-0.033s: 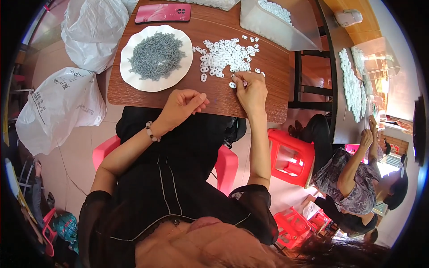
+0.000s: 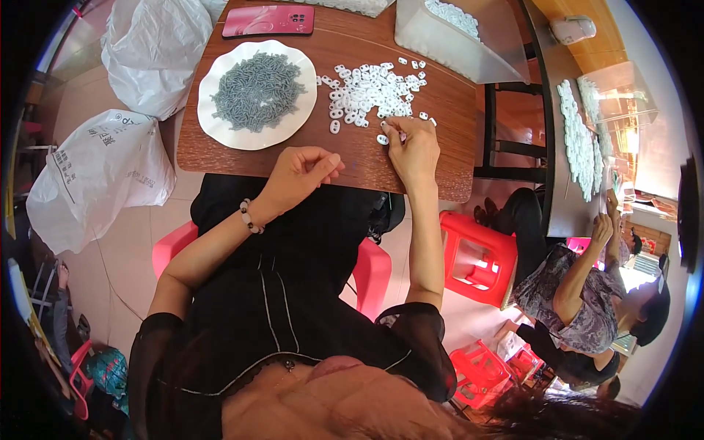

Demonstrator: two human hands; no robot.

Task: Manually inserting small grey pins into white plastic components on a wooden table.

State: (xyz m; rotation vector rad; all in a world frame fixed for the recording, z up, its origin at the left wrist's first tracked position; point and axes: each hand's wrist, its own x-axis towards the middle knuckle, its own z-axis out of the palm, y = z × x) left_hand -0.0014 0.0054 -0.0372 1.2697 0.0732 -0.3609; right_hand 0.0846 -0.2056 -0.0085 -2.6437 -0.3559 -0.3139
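Note:
Just over the table's front edge, my left hand [image 2: 304, 176] is closed, its fingers curled and thumb laid against them; anything inside is hidden. My right hand [image 2: 413, 150] is closed in a pinch at the near edge of a pile of small white oval pieces with two holes [image 2: 367, 92]. What its fingertips hold is too small to make out. One white oval piece [image 2: 382, 139] lies right beside those fingertips. Left of the pile, a white scalloped plate [image 2: 209, 128] carries a heap of small grey-green rod-shaped pieces [image 2: 258, 92].
A pink phone [image 2: 268, 20] lies at the table's far left. A clear plastic bin [image 2: 447, 51] with more white pieces stands far right. White sacks [image 2: 103, 172] rest on the floor at left. Red stools [image 2: 480, 257] and a co-worker [image 2: 579, 293] at another table are on the right.

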